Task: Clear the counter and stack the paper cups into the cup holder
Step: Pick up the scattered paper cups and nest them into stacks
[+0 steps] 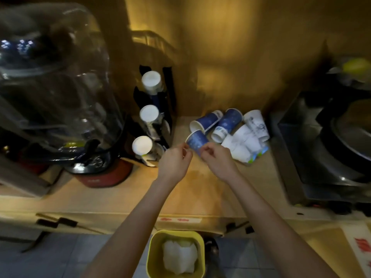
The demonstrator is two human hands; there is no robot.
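Centrally, both hands, left hand (176,157) and right hand (217,157), pinched one blue paper cup (197,141) above the counter (124,193). The cup holder (153,115) stood left; loose cups (239,135) lay right, far. Paper walls judged light and crushable: grip gently near the stiffer rim.

A pale wooden counter (200,189) runs across the middle of the frame. At upper centre a heap of paper cups (230,133), some blue and some white, lies tipped on their sides against the back wall. Left of them stands a black cup holder (154,117) with three stacks showing white bottoms. At far left sits a red-based water dispenser (100,177) under a clear bottle. A dark appliance (325,157) fills the right edge.
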